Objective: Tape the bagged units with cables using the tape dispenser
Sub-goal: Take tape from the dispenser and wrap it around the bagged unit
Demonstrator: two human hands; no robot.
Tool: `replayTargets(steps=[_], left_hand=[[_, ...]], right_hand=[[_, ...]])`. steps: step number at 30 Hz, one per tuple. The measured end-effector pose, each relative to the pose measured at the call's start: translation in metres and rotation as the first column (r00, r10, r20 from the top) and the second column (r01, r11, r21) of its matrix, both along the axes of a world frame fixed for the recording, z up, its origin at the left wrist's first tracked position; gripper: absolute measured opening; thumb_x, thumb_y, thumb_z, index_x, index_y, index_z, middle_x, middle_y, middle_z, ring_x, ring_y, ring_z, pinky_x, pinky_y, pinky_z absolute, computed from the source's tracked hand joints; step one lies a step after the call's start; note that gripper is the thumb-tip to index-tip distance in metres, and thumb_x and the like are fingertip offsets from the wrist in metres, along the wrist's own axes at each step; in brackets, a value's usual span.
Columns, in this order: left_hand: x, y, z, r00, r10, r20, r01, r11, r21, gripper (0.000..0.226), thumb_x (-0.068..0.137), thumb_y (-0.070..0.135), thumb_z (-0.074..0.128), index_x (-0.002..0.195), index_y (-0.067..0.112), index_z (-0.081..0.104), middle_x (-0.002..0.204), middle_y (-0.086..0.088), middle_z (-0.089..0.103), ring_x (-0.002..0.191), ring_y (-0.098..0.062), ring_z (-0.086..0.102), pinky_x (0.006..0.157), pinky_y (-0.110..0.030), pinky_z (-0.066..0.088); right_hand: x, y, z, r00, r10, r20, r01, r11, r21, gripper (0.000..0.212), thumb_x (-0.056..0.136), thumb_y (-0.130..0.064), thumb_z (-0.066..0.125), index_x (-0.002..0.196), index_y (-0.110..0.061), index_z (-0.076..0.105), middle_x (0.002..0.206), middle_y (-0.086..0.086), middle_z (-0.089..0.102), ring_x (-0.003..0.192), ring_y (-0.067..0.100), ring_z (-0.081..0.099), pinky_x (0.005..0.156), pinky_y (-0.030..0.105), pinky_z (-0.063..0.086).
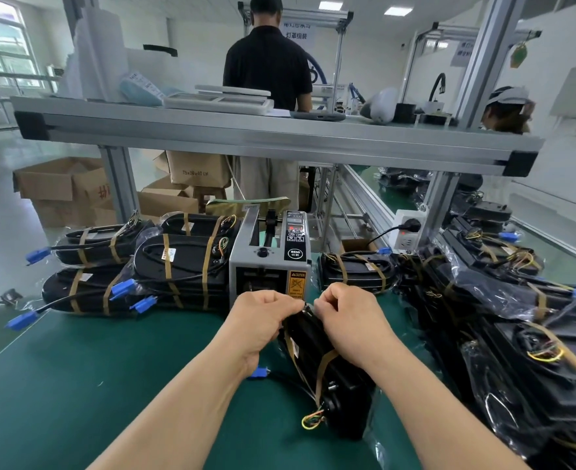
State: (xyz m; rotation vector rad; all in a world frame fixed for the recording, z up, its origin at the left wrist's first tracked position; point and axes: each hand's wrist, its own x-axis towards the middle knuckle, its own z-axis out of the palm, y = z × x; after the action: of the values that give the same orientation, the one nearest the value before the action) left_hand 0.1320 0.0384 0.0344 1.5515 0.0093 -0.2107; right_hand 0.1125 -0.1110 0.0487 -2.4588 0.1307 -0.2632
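Curled left hand (263,315) beside curled right hand (346,312)

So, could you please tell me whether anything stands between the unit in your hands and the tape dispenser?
Nothing visible does. The left hand and right hand pinch the top end of the bagged unit directly before the tape dispenser; taped units lie off to both sides.

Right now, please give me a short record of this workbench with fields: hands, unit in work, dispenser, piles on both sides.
left hand: grips the far end of the bagged unit
right hand: pinches the same end
bagged unit: rests on the green mat, brown tape strips across it
tape dispenser: stands behind the hands
left pile: taped units, stacked
right pile: bagged units, some with tape
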Motion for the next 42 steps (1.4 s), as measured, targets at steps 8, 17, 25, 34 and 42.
replayTargets(steps=[8,17,25,34,42], left_hand=[[0.004,-0.008,-0.001,0.999,0.012,-0.035,-0.012,1.000,-0.018,0.040,0.085,0.013,0.072,0.047,0.021,0.067,0.047,0.005,0.043,0.045,-0.008,0.035,0.049,-0.019,0.034],[0.003,-0.010,0.000,1.000,0.014,-0.014,-0.014,1.000,0.018,0.013,0.083,0.011,0.073,0.069,0.012,0.073,0.047,0.007,0.053,0.039,-0.003,0.044,0.042,-0.012,0.035],[0.001,-0.015,0.000,0.995,0.083,0.057,-0.088,0.992,0.089,0.020,0.080,0.007,0.074,0.061,0.011,0.071,0.050,0.004,0.063,0.041,0.003,0.055,0.041,-0.010,0.041],[0.002,-0.017,-0.004,0.990,0.124,0.064,-0.133,0.979,0.157,0.014,0.072,0.017,0.077,0.059,0.015,0.072,0.059,-0.001,0.067,0.058,-0.013,0.059,0.062,-0.029,0.050],[0.001,-0.018,-0.008,0.987,0.119,0.106,-0.138,0.969,0.205,0.014,0.071,0.020,0.074,0.063,0.010,0.068,0.063,-0.007,0.065,0.063,-0.019,0.055,0.064,-0.035,0.050]], right_hand=[[-0.002,-0.005,0.001,0.999,-0.039,-0.011,0.039,0.999,0.003,0.012,0.082,-0.028,0.060,0.071,-0.023,0.062,0.075,-0.007,0.065,0.073,0.010,0.059,0.056,0.025,0.042],[-0.002,-0.006,-0.004,0.999,-0.038,0.002,0.038,0.999,0.006,0.017,0.092,-0.021,0.053,0.076,-0.019,0.060,0.080,-0.005,0.062,0.077,0.012,0.057,0.057,0.024,0.040],[-0.004,-0.003,-0.002,1.000,-0.029,-0.002,0.029,1.000,-0.001,0.019,0.093,-0.021,0.053,0.075,-0.021,0.058,0.081,-0.004,0.062,0.078,0.016,0.057,0.058,0.028,0.042],[-0.005,-0.001,0.000,0.999,-0.029,-0.015,0.029,1.000,-0.005,0.019,0.093,-0.021,0.052,0.075,-0.022,0.057,0.083,-0.002,0.063,0.080,0.017,0.058,0.062,0.030,0.043],[-0.006,-0.001,0.000,1.000,-0.027,-0.013,0.027,1.000,-0.014,0.019,0.093,-0.021,0.053,0.074,-0.023,0.056,0.082,-0.003,0.062,0.079,0.018,0.058,0.063,0.031,0.043]])
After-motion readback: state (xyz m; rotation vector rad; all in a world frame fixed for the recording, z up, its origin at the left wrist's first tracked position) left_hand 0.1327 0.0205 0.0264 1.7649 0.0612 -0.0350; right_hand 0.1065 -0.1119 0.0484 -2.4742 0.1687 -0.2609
